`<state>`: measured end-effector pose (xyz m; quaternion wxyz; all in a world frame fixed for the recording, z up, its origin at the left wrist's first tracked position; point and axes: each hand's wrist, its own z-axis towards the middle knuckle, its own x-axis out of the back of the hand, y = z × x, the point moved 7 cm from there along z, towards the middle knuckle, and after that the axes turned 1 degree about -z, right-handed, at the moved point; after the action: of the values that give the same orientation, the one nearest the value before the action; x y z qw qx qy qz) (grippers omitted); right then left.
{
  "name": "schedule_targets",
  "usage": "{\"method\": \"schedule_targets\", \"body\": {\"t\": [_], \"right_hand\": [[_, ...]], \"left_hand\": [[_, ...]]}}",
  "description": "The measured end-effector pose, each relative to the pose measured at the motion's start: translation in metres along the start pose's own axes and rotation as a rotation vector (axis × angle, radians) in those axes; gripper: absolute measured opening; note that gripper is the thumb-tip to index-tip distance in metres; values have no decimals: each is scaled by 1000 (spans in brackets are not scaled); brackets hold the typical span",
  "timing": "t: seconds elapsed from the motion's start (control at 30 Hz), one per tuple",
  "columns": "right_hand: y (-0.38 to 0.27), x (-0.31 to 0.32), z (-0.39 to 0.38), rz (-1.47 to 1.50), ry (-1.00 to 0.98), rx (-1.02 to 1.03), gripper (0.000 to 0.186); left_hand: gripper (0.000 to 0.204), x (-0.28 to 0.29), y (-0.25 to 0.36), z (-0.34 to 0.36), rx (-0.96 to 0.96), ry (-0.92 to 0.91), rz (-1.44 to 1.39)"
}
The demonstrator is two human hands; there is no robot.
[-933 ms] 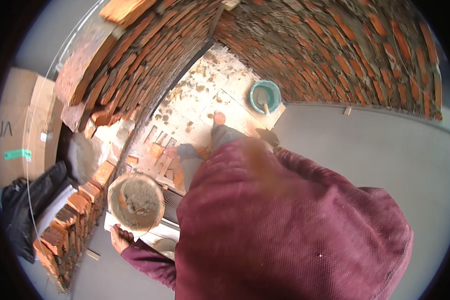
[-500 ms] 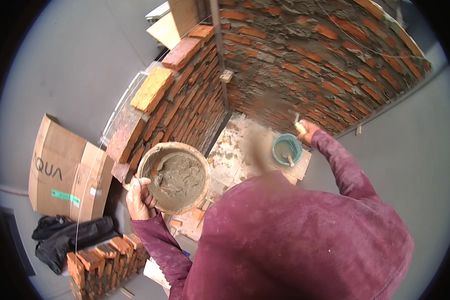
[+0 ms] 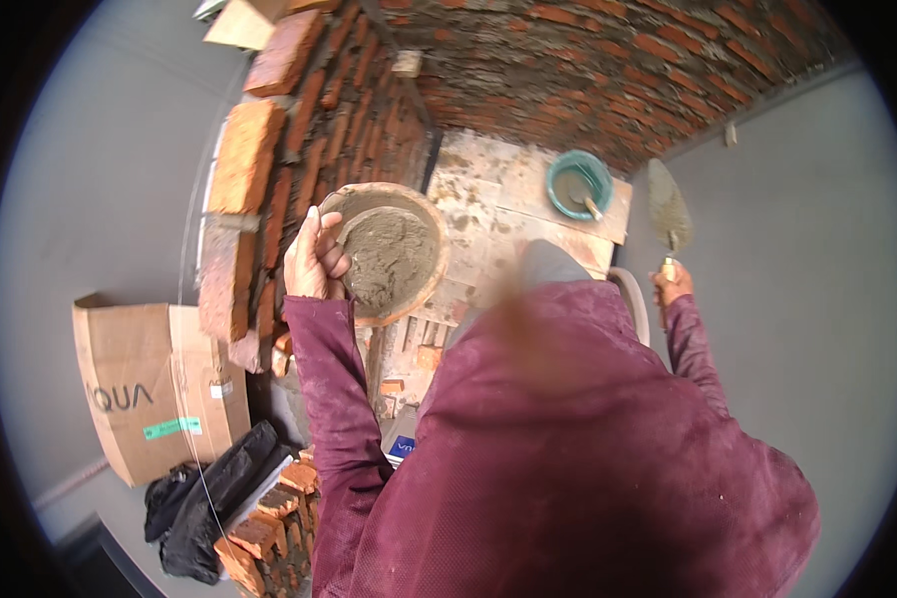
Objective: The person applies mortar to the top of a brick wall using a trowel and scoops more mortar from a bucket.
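The left hand (image 3: pixel 314 261) was closed on the rim of a round pan of grey mortar (image 3: pixel 389 254), fingers curled over the near edge and thumb hooked inside, so the pan sat just to the right of the hand and level with it, its mouth tipped slightly toward the person. That arm came up from below in a maroon sleeve, elbow bent, forearm nearly upright, carrying the pan at chest height. Just beyond the hand, to its left and above, rose the end of a red brick wall (image 3: pixel 259 189), its top bricks close to the knuckles.

The right hand (image 3: pixel 671 286) was shut round the wooden handle of a brick trowel (image 3: pixel 667 207), the blade pointing straight up and away from the fist, smeared grey. This arm was stretched out to the side, wrist cocked back. Up and to the left of that hand, well apart from it, a small teal bowl (image 3: pixel 578 183) stood on a spattered board (image 3: pixel 528 214). Far below the left elbow a cardboard box (image 3: pixel 154 389) leaned by a stack of loose bricks (image 3: pixel 269 523).
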<state>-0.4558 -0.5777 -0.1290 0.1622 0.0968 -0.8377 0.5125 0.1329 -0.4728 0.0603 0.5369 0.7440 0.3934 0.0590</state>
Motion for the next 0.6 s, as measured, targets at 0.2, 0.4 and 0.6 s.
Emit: {"method": "schedule_targets", "body": {"t": [0.2,0.4,0.6], "right_hand": [[-9,-25,72,-141,-112,-37,19],[87,-91,258,-417,-403,-74,30],[158,-194,386,-440,-527,-200,41]], "left_hand": [[30,12,-119,85,157,277,71],[35,60,-305,172,440,354,85],[24,51,-416,239,595,655,114]]}}
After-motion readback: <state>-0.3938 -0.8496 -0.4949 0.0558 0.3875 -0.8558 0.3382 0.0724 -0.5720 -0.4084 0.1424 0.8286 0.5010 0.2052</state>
